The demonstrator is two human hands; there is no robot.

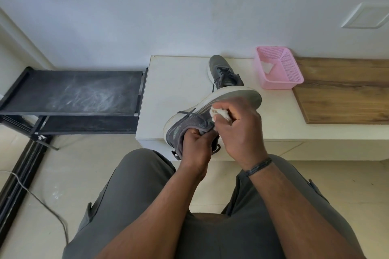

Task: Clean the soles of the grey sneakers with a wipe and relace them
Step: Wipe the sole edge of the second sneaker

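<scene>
Holding the light sneaker (190, 121) at its soft collar, the left grip (196, 146) clamps it; the right grip (240, 130) pinches a limp wipe (219, 114) against the firm sole.

We count two grey sneakers: one sneaker (202, 118) held up at the middle of the view, and a second sneaker (224, 73) standing on the white bench (179, 82) toward one o'clock from the first. We see two hands: the left hand (196, 147) grips the raised shoe's collar, and the right hand (240, 132) holds one crumpled wipe (219, 114) against its side. There is one pink basket (277, 67) at two o'clock, with one white piece (267, 67) lying inside it. We count one wooden board (345, 90) at three o'clock, one black rack (73, 94) at nine o'clock, one cable (42, 200) at eight o'clock, and one wristband (257, 166).
</scene>
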